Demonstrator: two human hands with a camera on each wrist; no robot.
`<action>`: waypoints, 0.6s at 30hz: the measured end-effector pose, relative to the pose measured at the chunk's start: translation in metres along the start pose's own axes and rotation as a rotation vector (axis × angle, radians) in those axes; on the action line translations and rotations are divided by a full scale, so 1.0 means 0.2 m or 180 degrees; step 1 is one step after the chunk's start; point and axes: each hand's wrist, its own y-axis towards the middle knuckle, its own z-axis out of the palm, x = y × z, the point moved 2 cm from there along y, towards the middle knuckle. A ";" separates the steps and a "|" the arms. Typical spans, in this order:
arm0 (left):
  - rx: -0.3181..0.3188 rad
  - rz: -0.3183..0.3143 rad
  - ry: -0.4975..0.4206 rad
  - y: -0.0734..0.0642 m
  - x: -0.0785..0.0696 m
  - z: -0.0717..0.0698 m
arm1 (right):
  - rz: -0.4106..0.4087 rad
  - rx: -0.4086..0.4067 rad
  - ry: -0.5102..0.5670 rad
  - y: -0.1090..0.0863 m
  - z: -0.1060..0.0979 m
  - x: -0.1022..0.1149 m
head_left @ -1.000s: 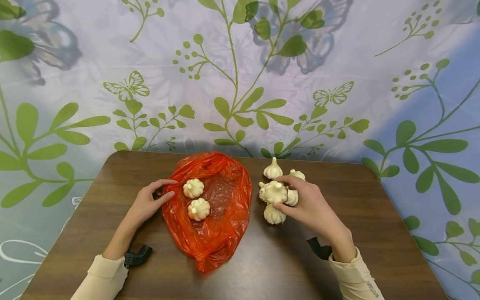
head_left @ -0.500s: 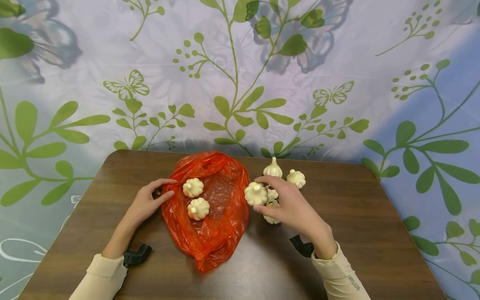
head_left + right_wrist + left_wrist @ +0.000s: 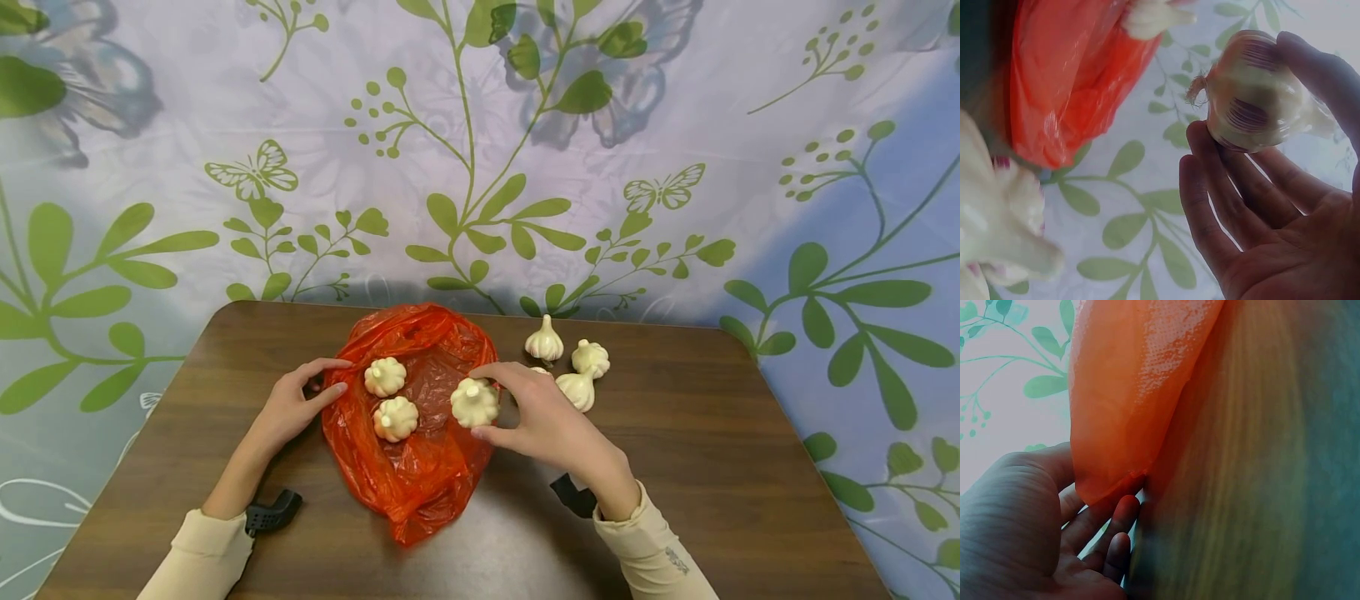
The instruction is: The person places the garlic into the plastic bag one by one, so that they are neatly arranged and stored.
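A red plastic bag [image 3: 431, 475] lies spread on the table, its mouth facing up. Two garlic bulbs sit on its left part, one farther back [image 3: 386, 377] and one nearer [image 3: 396, 418]. My left hand [image 3: 288, 408] holds the bag's left edge between thumb and fingers; in the left wrist view, the red film [image 3: 1122, 412] partly covers the fingers. Over the bag's right side, my right hand [image 3: 543, 417] grips a third garlic bulb [image 3: 475, 403] between thumb and fingertips. The right wrist view shows purple streaks and roots on this held bulb [image 3: 1254, 94].
Several more garlic bulbs stand right of the bag, including one at the back [image 3: 544, 342] and another to its right [image 3: 591, 358]; my right hand partly hides others. Beyond the brown table [image 3: 712, 467] hangs a leaf-patterned cloth [image 3: 480, 167].
My right hand has carried the garlic bulb left, from above the group of bulbs to over the bag's right side. The left hand has stayed at the bag's edge.
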 end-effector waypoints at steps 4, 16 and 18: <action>-0.0011 0.0025 -0.0002 0.00 0.00 0.00 | -0.0053 0.0141 -0.0006 0.02 0.05 0.04; -0.0001 0.0015 -0.0034 0.00 0.00 0.00 | -0.0216 0.0338 0.0121 0.06 0.16 0.13; -0.0001 0.0019 -0.0049 0.00 0.00 0.00 | -0.0248 0.0358 0.0118 0.06 0.18 0.14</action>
